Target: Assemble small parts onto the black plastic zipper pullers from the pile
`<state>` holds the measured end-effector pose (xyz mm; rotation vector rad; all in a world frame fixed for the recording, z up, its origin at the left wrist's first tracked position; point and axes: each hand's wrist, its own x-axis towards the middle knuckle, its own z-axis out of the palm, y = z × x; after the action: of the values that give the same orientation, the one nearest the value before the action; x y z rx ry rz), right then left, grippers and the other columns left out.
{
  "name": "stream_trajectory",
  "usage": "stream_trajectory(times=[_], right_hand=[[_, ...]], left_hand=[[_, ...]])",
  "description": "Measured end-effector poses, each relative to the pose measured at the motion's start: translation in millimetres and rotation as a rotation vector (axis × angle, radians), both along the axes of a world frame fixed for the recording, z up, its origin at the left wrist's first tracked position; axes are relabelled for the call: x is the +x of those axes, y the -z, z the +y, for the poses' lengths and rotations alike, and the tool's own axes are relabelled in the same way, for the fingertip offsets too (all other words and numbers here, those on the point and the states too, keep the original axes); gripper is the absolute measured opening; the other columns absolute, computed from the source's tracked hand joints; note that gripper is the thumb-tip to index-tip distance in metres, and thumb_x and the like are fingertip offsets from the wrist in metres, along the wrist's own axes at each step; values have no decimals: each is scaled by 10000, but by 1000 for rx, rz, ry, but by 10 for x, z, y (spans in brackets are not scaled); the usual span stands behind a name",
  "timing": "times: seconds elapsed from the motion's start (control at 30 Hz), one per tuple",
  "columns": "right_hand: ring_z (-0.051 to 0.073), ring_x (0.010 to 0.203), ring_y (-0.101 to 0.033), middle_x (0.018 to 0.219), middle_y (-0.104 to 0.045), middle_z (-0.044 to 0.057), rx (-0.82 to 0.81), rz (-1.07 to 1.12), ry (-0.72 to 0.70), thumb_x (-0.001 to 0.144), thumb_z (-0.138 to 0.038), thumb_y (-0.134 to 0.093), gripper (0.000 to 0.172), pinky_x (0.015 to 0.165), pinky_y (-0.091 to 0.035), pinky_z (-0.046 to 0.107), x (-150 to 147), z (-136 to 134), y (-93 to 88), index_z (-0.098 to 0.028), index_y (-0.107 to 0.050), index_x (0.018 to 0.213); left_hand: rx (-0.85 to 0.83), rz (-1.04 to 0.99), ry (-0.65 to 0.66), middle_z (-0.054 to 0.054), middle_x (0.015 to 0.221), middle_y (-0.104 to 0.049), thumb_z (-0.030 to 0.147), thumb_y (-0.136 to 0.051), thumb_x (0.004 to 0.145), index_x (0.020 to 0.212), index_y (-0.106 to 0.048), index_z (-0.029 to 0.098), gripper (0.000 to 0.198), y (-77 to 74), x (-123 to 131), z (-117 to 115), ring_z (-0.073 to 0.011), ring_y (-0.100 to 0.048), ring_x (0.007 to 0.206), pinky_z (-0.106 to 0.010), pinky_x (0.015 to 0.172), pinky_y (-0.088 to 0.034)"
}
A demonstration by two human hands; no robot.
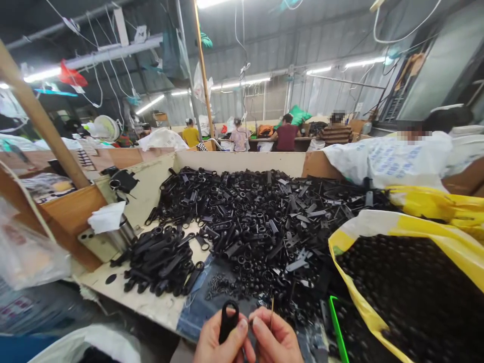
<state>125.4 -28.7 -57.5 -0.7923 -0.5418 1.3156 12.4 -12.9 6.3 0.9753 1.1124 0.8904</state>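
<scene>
My left hand (212,343) is closed on a black ring-ended plastic handle (226,327), its looped end pointing up. Close beside it, my right hand (278,340) is pinched together, with a thin brownish rod (272,307) standing up between its fingers. The two hands' fingertips nearly meet, and whatever small piece may sit between them is too hidden to name. Just beyond the hands, small metal bits (221,286) lie on a blue cloth (202,307). Farther up spreads a big heap of loose black plastic parts (257,217).
Similar black handles (162,262) are piled at left. A yellow-and-white sack (378,222) of small dark pieces stands at right, beside a green-edged tray (338,327). A metal cup (123,232) with white tissue stands at the left wall. Several people sit working in the background.
</scene>
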Motion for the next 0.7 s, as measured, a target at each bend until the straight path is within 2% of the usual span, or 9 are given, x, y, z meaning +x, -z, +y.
stream_trajectory(times=[0.07, 0.2, 0.3, 0.5, 0.6, 0.7], right_hand=[[120, 488, -498, 608, -611, -11, 13, -25, 2, 722, -597, -894, 411, 500, -450, 255, 15, -2, 41, -202, -791, 770], [136, 603, -549, 648, -614, -2, 12, -71, 31, 708, -579, -910, 406, 610, -486, 252, 80, 9, 70, -190, -794, 703], [152, 655, -568, 672, -630, 9, 0, -109, 37, 737, -573, -893, 392, 662, -496, 257, 150, 13, 64, -191, -810, 718], [178, 677, -628, 727, -697, 32, 51, -408, -32, 828, -578, -810, 383, 675, -521, 265, 260, -9, 40, -196, -810, 806], [186, 654, -648, 724, -718, 38, -4, -448, -5, 827, -622, -788, 432, 639, -526, 261, 250, -32, 29, -190, -791, 819], [187, 653, -662, 728, -729, 39, 68, -645, 14, 897, -542, -746, 349, 636, -531, 253, 267, -53, -6, -205, -800, 822]], left_hand=[[-9, 10, 7, 5, 472, -660, 785, -832, 582, 751, -652, 162, 670, 7, 11, 1, -43, -419, 348, -169, 414, -288], [-39, 38, 33, 27, 457, -620, 801, -805, 604, 675, -614, 165, 668, -3, 35, 7, -26, -396, 348, -160, 404, -260], [-70, 13, 21, 10, 487, -658, 778, -822, 611, 700, -609, 167, 653, 2, 50, 9, -29, -430, 347, -157, 404, -255], [-156, -51, 16, -4, 518, -700, 721, -864, 615, 775, -646, 154, 629, 71, 17, 15, -22, -452, 328, -148, 381, -214], [-180, -79, 38, 4, 485, -684, 695, -880, 614, 809, -665, 147, 621, 97, -30, 44, -8, -388, 308, -150, 366, -174], [-236, -144, 77, 31, 434, -644, 666, -906, 593, 798, -666, 157, 599, 131, -77, 93, 3, -303, 291, -155, 355, -146]])
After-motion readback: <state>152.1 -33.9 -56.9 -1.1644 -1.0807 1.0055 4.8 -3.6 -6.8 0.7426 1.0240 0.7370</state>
